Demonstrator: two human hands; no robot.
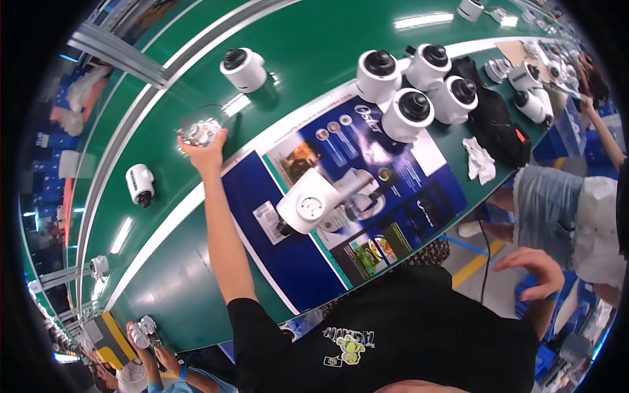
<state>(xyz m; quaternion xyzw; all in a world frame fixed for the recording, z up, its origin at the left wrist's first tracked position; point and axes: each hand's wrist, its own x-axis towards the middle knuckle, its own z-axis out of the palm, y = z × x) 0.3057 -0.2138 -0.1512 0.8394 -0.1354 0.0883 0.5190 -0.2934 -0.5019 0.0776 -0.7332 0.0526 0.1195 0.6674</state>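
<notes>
My left hand [207, 156] reaches out over the green conveyor belt, its fingers closed around the edge of a clear round part [200, 130] with a shiny metallic middle. Well away from the table, at the right, my right hand [536, 270] hangs in the air, loosely curved, thumb apart and nothing in it. Between the two, a white appliance body [308, 202] with a round socket-like face and a black end lies on its side. Beneath it is a flat blue printed carton sheet [288, 278].
Several white appliance bodies with black tops [407, 114] stand at the carton's far right. Others ride on the belt [314, 39]. A black bag [501, 124] and crumpled white plastic [479, 160] lie at the table's right. Other people work at lower left and right.
</notes>
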